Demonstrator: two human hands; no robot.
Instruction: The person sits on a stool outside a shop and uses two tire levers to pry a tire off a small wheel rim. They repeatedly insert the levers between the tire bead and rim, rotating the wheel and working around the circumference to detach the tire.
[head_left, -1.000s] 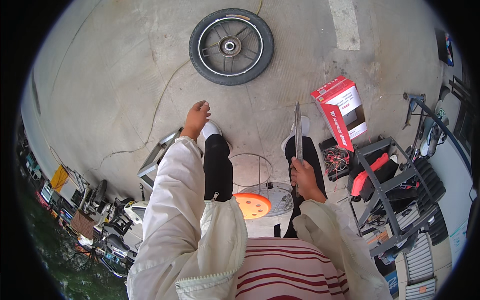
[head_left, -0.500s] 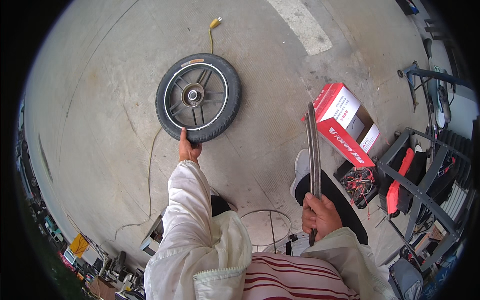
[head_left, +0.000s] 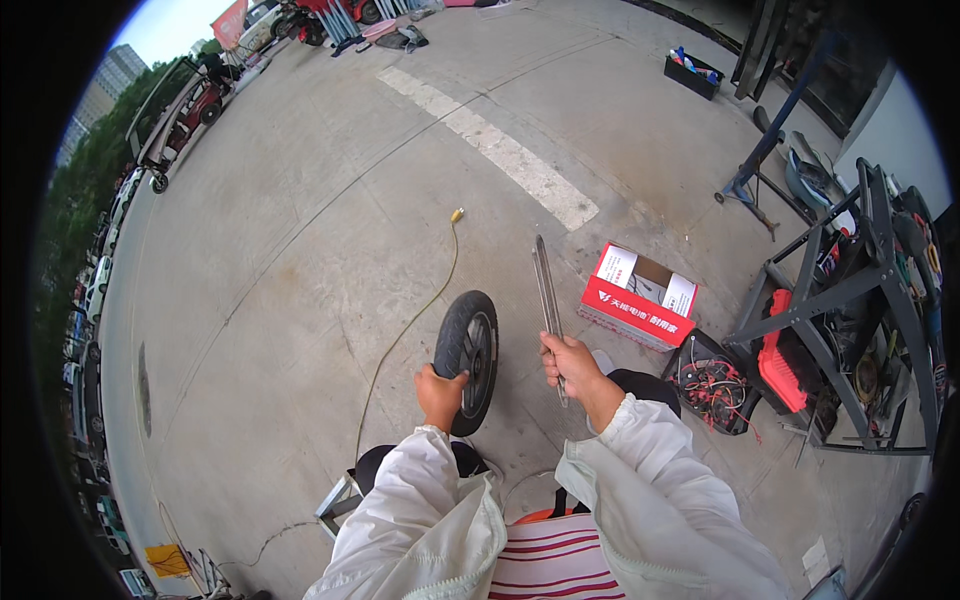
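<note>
A black tyre on a dark spoked wheel (head_left: 466,345) is tipped up nearly on edge, its tread toward the left and its spokes toward the right. My left hand (head_left: 441,395) is closed on the near side of the tyre, thumb at the rim side. Whether the wheel touches the floor I cannot tell. To the right of it, my right hand (head_left: 573,368) is wrapped round long metal tyre levers (head_left: 547,290), which look like two bars side by side. They point away from me, apart from the wheel.
A red and white open cardboard box (head_left: 640,310) stands right of the levers. Beside it lie a black tray of tangled wires (head_left: 715,385) and a grey metal rack (head_left: 830,310). A yellow cord (head_left: 407,325) runs along the concrete floor at left.
The wheel has turned from showing its spoked face to standing nearly edge-on, and is nearer my right hand. The levers have come closer to it. The view has swung up, showing more distant ground.
</note>
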